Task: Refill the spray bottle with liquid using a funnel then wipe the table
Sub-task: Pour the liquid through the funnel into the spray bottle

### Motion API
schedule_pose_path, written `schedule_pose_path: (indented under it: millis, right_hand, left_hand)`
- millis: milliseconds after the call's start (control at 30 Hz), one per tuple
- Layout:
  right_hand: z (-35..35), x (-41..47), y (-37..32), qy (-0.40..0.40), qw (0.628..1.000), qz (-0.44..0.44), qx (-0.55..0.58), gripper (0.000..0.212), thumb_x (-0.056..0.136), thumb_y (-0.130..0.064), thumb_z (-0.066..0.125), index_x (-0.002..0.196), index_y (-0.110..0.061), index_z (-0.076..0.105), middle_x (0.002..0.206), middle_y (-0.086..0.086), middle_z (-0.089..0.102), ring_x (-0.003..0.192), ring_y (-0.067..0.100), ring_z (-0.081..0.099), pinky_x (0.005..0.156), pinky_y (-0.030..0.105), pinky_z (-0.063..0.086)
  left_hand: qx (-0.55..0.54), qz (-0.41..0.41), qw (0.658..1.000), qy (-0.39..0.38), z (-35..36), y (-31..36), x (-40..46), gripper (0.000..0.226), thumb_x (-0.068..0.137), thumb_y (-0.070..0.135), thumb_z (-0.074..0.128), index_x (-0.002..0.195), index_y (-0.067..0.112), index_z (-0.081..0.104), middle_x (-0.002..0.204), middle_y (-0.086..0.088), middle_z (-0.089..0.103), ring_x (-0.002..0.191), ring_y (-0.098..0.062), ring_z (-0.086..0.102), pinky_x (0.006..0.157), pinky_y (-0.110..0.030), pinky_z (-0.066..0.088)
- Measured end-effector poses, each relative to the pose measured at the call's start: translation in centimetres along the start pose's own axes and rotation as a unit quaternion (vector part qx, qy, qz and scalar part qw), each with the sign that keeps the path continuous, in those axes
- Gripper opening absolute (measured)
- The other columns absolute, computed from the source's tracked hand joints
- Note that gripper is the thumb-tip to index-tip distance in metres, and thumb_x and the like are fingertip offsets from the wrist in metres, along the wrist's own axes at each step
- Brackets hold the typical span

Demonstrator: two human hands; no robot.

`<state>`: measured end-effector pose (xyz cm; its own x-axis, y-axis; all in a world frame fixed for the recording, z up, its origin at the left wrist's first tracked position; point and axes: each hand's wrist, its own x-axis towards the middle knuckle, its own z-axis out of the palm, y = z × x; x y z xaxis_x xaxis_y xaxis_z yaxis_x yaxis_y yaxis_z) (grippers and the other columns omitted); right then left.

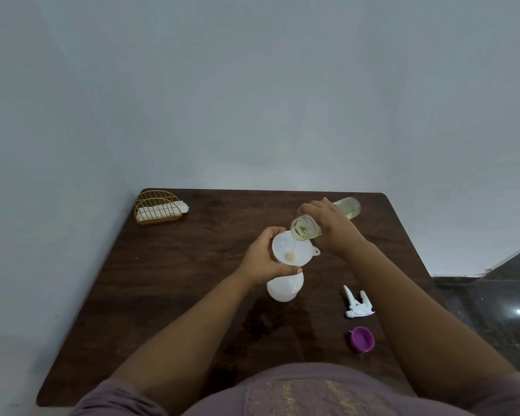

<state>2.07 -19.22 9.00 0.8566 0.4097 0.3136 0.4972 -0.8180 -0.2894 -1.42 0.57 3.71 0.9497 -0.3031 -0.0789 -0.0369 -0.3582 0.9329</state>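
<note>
**Pouring into the funnel: the jar's mouth over the rim**

I am taking the white plastic funnel (290,247) as my landmark, since everything in the pour turns on it. It is sitting upright in the neck of the round white plastic spray bottle (283,288), which is standing on the dark wooden counter (192,280) just on my side of the funnel's bowl. My left hand (263,255) is curling around the funnel's left rim, thumb on the near edge, gripping it steady.

My right hand (332,226) is wrapping around the clear glass jar of pale yellow liquid (327,219) and holding it tipped nearly flat. The jar's long axis is running from the far right of the funnel down toward it: its base is pointing away to the far right, its open mouth is facing the funnel and hanging just above the far-right part of the rim. A thin stream is falling from the mouth into the bowl, and a little yellowish liquid is pooling at the funnel's throat.

I judge the pour to be under way, with a good share of liquid left in the jar. The next adjustment depends on keeping the mouth inside the rim as I tip further.

To the near right of the funnel, the white trigger spray head (357,304) is lying on its side, and nearer me the purple plastic lid (362,339) is resting open side up. Far left of the funnel, the gold wire holder with white napkins (159,208) is waiting for the wiping.
</note>
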Motion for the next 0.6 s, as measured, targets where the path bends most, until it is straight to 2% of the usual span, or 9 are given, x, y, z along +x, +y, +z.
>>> schedule_pose_path:
  millis: [267,400,600]
  right_hand:
    - [-0.21,0.04,-0.14,-0.001,1.000,-0.003,-0.004,0.037,0.067,-0.012,0.076,0.100,-0.017,0.060,0.092,-0.001,0.063,0.083,0.015,0.045,0.078,0.030,0.036]
    - [-0.36,0.12,-0.07,-0.009,1.000,0.002,-0.008,0.041,0.066,-0.010,0.078,0.101,-0.018,0.059,0.095,-0.001,0.062,0.087,0.018,0.051,0.086,0.036,0.040]
    - [-0.69,0.12,-0.19,-0.006,1.000,0.006,-0.021,0.044,0.066,-0.008,0.079,0.105,-0.017,0.059,0.099,-0.001,0.062,0.088,0.012,0.042,0.080,0.028,0.033]
  left_hand:
    - [0.009,0.002,1.000,0.002,-0.01,0.09,-0.19,0.086,0.056,0.039,0.090,0.129,0.032,0.045,0.127,0.011,0.055,0.115,-0.016,0.056,0.095,-0.045,0.054]
    - [0.014,0.004,1.000,0.000,-0.02,0.07,-0.14,0.085,0.059,0.037,0.090,0.130,0.031,0.044,0.128,0.011,0.054,0.115,-0.015,0.055,0.096,-0.044,0.054]
    - [0.013,0.006,1.000,0.000,0.01,0.14,-0.09,0.084,0.060,0.033,0.091,0.130,0.031,0.044,0.129,0.009,0.054,0.116,-0.016,0.055,0.096,-0.043,0.053]
